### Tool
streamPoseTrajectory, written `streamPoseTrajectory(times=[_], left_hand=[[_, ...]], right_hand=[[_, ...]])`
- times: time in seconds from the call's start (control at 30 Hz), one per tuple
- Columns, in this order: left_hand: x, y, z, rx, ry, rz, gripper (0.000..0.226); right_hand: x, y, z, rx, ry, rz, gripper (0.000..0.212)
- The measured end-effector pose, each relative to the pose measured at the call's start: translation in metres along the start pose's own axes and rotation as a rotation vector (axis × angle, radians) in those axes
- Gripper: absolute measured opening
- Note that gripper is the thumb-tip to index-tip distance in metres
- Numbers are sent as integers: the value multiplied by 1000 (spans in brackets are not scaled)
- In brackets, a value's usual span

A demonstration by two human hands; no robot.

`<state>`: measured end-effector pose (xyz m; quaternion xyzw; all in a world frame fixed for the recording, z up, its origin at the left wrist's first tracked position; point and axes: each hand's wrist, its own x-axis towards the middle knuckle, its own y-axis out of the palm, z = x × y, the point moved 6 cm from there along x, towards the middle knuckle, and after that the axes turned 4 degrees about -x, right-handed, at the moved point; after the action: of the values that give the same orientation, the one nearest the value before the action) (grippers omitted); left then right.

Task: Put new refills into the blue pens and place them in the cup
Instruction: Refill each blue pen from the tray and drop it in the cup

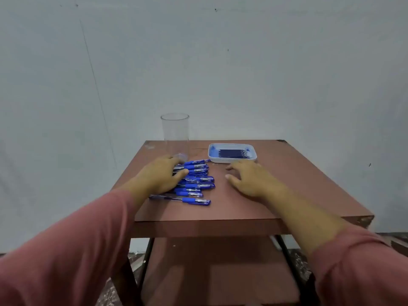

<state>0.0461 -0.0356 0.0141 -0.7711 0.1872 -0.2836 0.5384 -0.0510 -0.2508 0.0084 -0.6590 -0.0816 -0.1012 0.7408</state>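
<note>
Several blue pens (196, 184) lie in a loose row on the left half of a small reddish-brown table (276, 195). My left hand (161, 175) rests flat on the left ends of the pens, fingers spread, gripping none that I can see. A tall clear cup (175, 135) stands upright just behind that hand, with nothing in it. At the back right a white tray (231, 160) holds several dark refills (234, 153). My right hand (247, 180) lies open on the bare table between the pens and the tray, holding nothing.
The table stands against a pale grey wall. Its front edge (209, 220) is near me, with a lower shelf (220, 272) and black metal legs beneath. Bare table surface lies to the right of my right hand.
</note>
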Motion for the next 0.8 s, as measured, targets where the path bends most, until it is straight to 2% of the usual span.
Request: streamPoseTrajectory(times=[0.2, 0.4, 0.53, 0.8], left_hand=[[17, 5, 8, -27, 93, -14, 41], [35, 16, 9, -159, 225, -24, 37], [35, 25, 19, -347, 213, -60, 38], [39, 30, 22, -391, 197, -77, 32]], right_hand=[[18, 15, -13, -80, -150, 1, 33], [32, 25, -15, 42, -207, -34, 27], [34, 30, -21, 106, -197, -88, 29], [54, 26, -8, 8, -295, -67, 33]])
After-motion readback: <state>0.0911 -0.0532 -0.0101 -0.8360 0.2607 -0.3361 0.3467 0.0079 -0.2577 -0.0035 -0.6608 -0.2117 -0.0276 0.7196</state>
